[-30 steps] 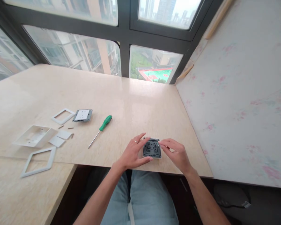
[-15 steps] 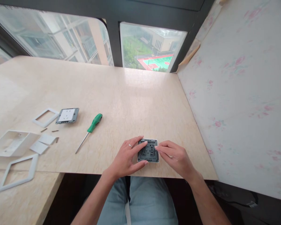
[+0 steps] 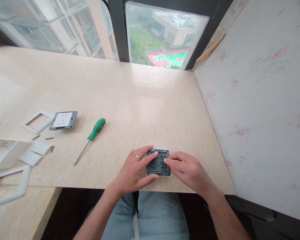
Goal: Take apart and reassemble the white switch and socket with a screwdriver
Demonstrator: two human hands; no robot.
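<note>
My left hand [image 3: 132, 168] grasps the grey module [image 3: 158, 168], near on the tabletop [image 3: 130, 113], partly hiding its left side. My right hand [image 3: 190, 169] pinches over its right side; whether it grips anything, I cannot tell. At left, a white box [image 3: 13, 155] is cut off.

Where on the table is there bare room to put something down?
Bare tabletop lies between the dark panel and the window; a smaller patch lies between screwdriver and left hand. Crowded: the left, with frames, socket module, white box, flat pieces.
</note>
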